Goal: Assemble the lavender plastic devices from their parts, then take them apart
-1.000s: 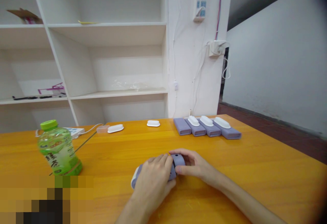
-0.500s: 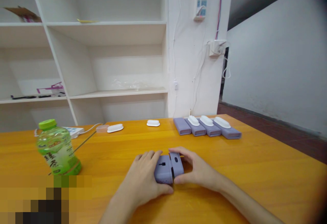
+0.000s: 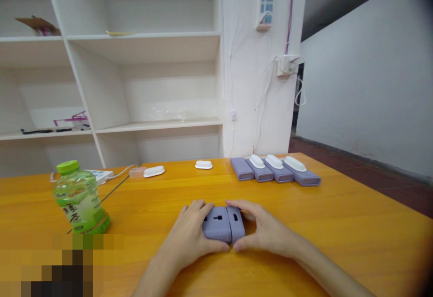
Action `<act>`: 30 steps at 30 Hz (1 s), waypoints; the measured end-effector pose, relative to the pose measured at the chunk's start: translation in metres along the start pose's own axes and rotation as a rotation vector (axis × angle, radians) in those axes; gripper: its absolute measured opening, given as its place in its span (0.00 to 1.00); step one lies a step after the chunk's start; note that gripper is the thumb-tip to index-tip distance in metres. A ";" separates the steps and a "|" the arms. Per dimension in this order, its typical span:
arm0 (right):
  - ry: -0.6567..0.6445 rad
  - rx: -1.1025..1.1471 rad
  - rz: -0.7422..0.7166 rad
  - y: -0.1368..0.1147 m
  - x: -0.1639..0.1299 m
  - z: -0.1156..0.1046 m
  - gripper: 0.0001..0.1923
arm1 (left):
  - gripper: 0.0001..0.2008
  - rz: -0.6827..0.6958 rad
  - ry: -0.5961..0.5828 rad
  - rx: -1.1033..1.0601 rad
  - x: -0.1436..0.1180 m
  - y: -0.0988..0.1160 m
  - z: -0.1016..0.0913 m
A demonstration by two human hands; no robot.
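Now both hands cup a purple two-piece block on the counter point(image 3: 304, 225): left hand point(image 3: 189, 238) wraps the larger piece point(image 3: 216, 228), right hand point(image 3: 265, 231) presses the smaller piece point(image 3: 236, 224) against it. Uneven squeezing could skew the seam or pinch a fingertip.

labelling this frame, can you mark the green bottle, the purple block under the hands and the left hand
green bottle point(image 3: 81, 200), head view, on its label
purple block point(image 3: 218, 228), head view, on its top face with the socket holes
left hand point(image 3: 189, 238), head view, on the back of the hand
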State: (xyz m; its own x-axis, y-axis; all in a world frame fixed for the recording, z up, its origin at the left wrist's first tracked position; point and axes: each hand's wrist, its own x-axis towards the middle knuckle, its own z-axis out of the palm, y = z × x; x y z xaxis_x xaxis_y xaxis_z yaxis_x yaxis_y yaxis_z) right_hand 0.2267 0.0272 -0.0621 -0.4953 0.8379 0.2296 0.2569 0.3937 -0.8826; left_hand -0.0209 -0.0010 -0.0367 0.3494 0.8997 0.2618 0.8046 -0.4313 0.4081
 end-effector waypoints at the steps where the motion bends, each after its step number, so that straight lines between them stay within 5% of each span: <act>1: 0.000 0.019 -0.006 0.000 0.000 0.001 0.52 | 0.45 0.000 -0.004 0.003 0.000 0.000 0.000; 7: 0.015 0.042 -0.091 -0.005 0.001 0.006 0.44 | 0.42 0.012 0.002 0.026 0.001 -0.003 -0.001; 30: 0.018 -0.019 -0.088 -0.004 0.000 0.008 0.45 | 0.38 0.049 0.035 0.026 0.000 0.003 0.005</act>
State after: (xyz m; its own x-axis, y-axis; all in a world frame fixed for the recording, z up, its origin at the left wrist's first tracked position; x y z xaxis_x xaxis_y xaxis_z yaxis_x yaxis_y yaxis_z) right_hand 0.2189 0.0224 -0.0616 -0.5018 0.8062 0.3135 0.2292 0.4733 -0.8505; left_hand -0.0162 -0.0021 -0.0401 0.3715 0.8745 0.3117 0.7997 -0.4720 0.3710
